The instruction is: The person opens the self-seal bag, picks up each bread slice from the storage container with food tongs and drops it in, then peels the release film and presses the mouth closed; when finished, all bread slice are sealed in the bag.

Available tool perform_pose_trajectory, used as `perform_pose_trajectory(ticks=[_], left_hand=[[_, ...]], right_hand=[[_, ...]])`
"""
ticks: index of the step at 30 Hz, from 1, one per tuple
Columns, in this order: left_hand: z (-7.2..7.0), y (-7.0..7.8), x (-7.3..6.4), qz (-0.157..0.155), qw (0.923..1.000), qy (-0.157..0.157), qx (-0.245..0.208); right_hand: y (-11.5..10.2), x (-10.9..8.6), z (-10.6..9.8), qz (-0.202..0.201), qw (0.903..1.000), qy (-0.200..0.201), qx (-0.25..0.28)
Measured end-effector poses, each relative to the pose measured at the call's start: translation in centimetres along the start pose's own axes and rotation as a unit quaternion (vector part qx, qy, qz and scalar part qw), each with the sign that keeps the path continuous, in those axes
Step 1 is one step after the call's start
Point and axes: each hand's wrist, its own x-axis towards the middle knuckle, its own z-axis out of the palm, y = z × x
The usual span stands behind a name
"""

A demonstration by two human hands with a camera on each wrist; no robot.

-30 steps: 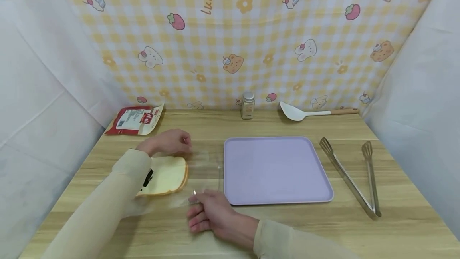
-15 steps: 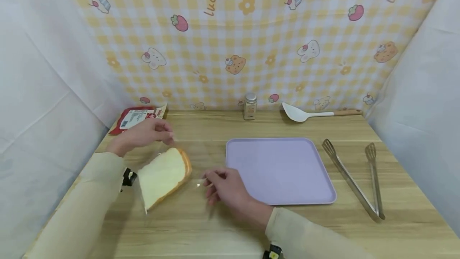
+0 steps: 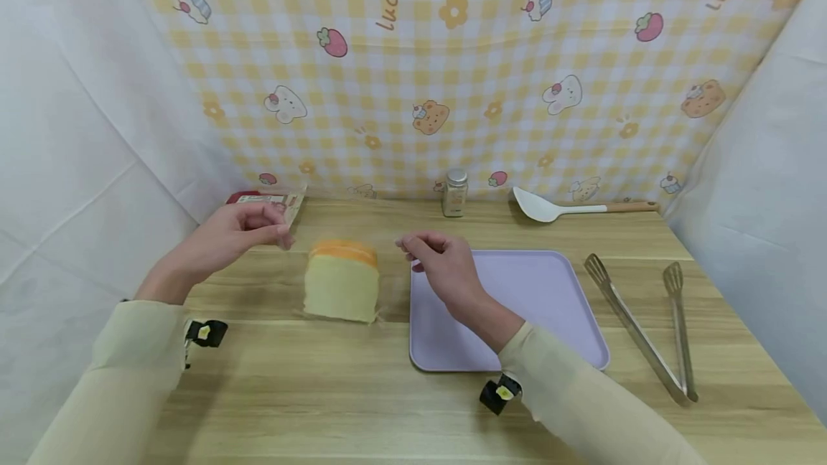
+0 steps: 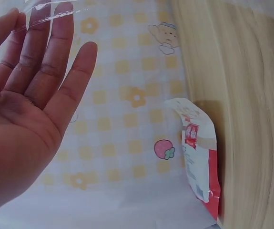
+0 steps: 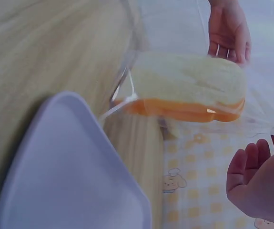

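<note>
Two slices of bread [image 3: 341,287] with orange-brown crusts sit inside a clear plastic bag [image 5: 260,107], between my two hands. With thumb and fingertips my left hand [image 3: 222,239] pinches one side of the bag; in the left wrist view a glossy strip of the film crosses the fingertips. My right hand [image 3: 447,265] pinches the other side, above the tray's left part. The right wrist view shows the slices hanging in the film, crust toward my right hand [image 5: 260,181]. The film itself is barely visible in the head view.
A lavender tray [image 3: 517,321] lies right of the bread. Open metal tongs [image 3: 646,339] rest farther right. Along the back stand a spice jar [image 3: 455,194] and a white spatula [image 3: 543,207] with a wooden handle. A red and white packet [image 4: 198,157] is behind my left hand.
The bagged bread has gone from lying flat at the left to being lifted and turned upright, farther right. My left hand has moved left and back; my right hand has moved right, up and back.
</note>
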Motion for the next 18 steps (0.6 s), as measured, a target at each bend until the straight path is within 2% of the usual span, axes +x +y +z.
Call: perform_pose_trajectory(ticks=[6,9,15,18], left_hand=[[0.4,0.2,-1.6,0.029,0.9994,0.017,-0.006],[0.8,0.0,-2.1,0.036,0.9987,0.028,-0.026],[2.0,-0.7,-2.6,0.049,0.9969,0.044,-0.043],[2.3,-0.9,-2.8,0.059,0.9952,0.063,-0.047]], right_hand=[[-0.7,0.4,0.2,-0.043,0.9989,0.009,0.015],[-0.8,0.6,0.5,-0.061,0.9978,0.009,0.023],[-0.4,1.0,0.5,-0.064,0.9978,-0.005,0.017],[-0.4,0.9,0.5,-0.065,0.9977,-0.004,0.021]])
